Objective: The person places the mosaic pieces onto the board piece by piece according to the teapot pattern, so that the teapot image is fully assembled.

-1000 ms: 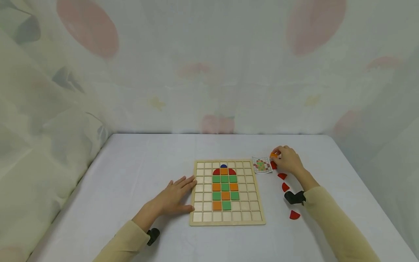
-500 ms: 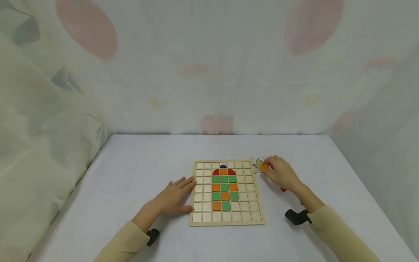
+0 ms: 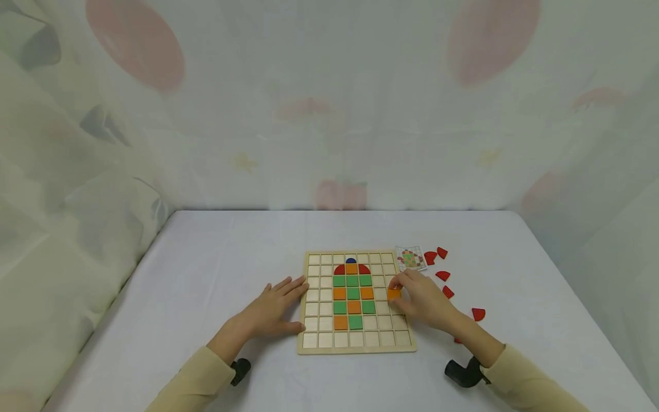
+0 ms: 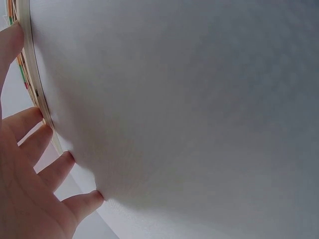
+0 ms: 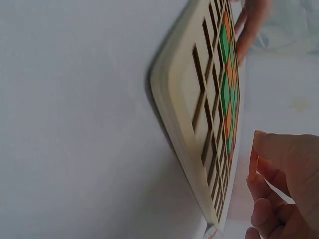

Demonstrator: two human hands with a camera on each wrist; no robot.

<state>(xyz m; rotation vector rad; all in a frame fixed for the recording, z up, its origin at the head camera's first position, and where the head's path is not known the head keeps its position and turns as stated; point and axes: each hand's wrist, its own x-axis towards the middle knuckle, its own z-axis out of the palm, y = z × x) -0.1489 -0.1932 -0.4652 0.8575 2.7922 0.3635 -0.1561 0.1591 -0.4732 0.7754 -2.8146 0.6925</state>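
Note:
A wooden grid board [image 3: 355, 351] lies on the table, with green and orange square tiles, two red quarter-round pieces and a blue half-round piece set in its middle columns. My left hand [image 3: 273, 309] lies spread along the board's left edge, fingertips and thumb at the rim; the left wrist view shows those fingers [image 4: 57, 172] straight. Between thumb and fingers, my right hand [image 3: 426, 300] pinches an orange tile [image 3: 393, 293] over the right-hand columns. Seen from the right wrist, the tile [image 5: 253, 167] stands edge-on, held above the board.
A small printed pattern card [image 3: 411, 258] lies by the board's top right corner. Several red quarter-round pieces, such as this red piece [image 3: 479, 314], are scattered to the right, one partly hidden under my right forearm. A patterned cloth [image 3: 340, 114] hangs behind the table.
My right hand has carried the orange tile from beside the card, past it, leftward and nearer, to over the board's right side. The left hand has stayed in place.

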